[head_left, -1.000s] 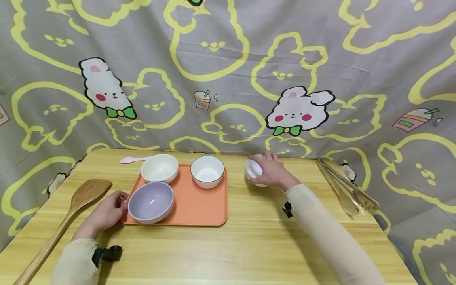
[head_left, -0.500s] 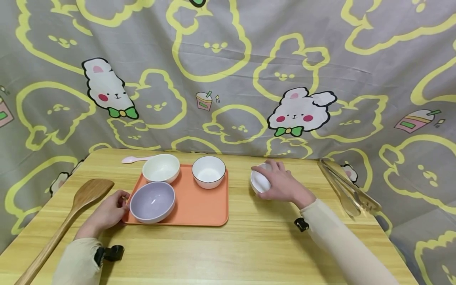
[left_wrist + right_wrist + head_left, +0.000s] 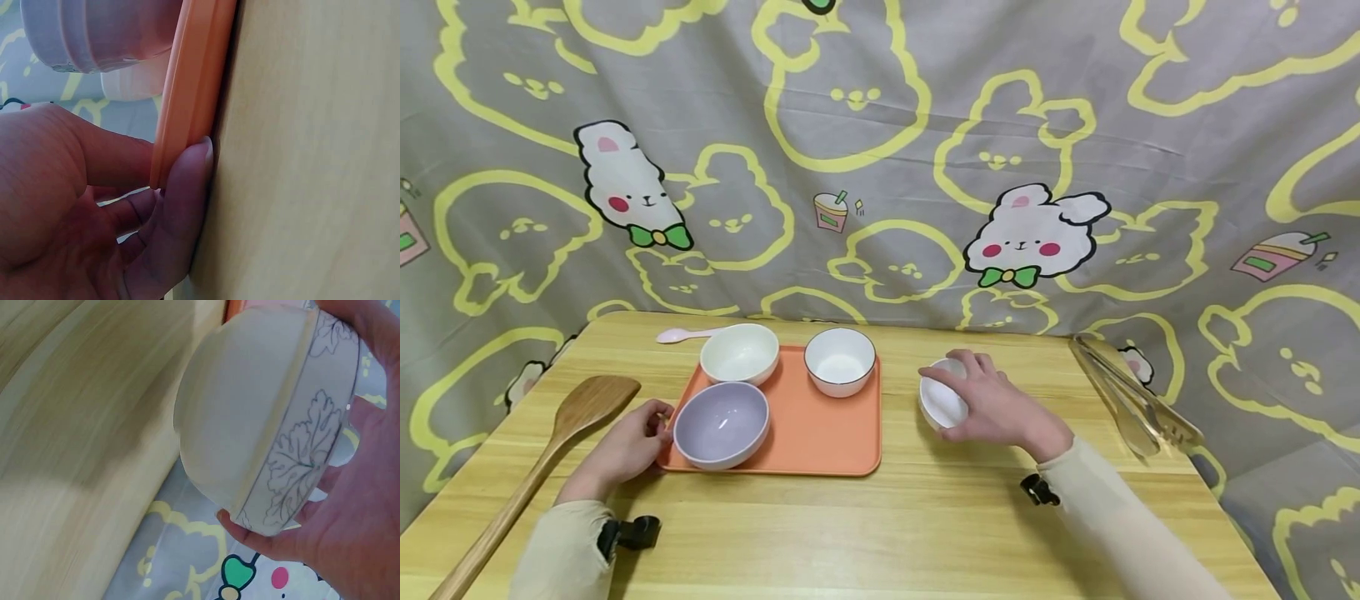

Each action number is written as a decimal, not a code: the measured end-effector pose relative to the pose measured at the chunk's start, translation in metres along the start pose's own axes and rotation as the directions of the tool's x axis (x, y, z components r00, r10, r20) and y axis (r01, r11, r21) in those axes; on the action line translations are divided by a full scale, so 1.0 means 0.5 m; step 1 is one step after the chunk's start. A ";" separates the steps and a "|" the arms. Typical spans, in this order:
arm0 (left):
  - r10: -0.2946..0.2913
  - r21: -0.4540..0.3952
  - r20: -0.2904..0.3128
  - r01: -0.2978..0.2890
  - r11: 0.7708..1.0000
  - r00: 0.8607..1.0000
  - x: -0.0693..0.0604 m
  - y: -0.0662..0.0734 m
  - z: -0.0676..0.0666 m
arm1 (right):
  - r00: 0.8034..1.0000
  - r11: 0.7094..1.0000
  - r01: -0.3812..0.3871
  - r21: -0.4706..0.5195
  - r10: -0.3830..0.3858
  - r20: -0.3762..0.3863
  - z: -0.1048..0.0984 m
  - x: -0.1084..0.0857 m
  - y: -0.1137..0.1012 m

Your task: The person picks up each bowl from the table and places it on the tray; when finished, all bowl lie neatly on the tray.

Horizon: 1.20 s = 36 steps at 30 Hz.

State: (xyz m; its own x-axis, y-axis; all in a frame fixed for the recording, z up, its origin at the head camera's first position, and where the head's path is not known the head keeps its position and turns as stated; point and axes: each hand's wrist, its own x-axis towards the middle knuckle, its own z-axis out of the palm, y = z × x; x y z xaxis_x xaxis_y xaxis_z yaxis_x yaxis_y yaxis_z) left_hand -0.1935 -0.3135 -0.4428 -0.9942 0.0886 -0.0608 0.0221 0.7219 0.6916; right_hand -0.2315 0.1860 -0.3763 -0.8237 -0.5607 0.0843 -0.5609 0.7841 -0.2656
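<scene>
My right hand [image 3: 996,406] grips a small white bowl [image 3: 943,403] by its rim, to the right of the orange tray [image 3: 820,442]. Its outside carries a grey leaf band, plain in the right wrist view on the bowl [image 3: 250,412], which is held above the tabletop. At the tray's near left corner, my left hand [image 3: 628,448] pinches the edge; the left wrist view has the tray rim [image 3: 194,81] between thumb and fingers. On the tray stand a purple bowl [image 3: 722,427], a cream bowl [image 3: 740,355] behind it, and a dark-rimmed white bowl [image 3: 839,363] at the back right.
A wooden spatula [image 3: 591,404] lies along the left side of the table [image 3: 820,542]. Behind the cream bowl a pink spoon [image 3: 679,335] shows partly. Metal tongs [image 3: 1116,392] lie at the right edge. A patterned cloth [image 3: 880,183] hangs behind the table.
My right hand has brought the small white bowl from near the back of the table toward me, first slightly right, then slightly left. My left hand stays at the tray corner.
</scene>
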 end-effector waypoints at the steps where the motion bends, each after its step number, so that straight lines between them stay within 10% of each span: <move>1: -0.001 -0.004 0.003 0.001 1.000 1.000 0.000 0.000 0.000 | 1.000 1.000 0.012 0.003 -0.012 -0.002 0.000 -0.001 -0.003; 36: -0.001 0.015 0.015 0.001 1.000 1.000 0.002 -0.002 -0.003 | 0.974 0.980 0.190 0.066 -0.197 0.113 0.057 0.046 -0.126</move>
State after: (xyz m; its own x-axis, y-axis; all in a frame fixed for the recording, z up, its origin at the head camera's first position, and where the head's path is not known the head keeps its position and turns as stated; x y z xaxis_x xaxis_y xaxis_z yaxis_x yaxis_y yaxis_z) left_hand -0.1948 -0.3149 -0.4425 -0.9925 0.0984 -0.0723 0.0230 0.7321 0.6808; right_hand -0.2126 0.1159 -0.3851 -0.6827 -0.7302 0.0262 -0.7005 0.6440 -0.3075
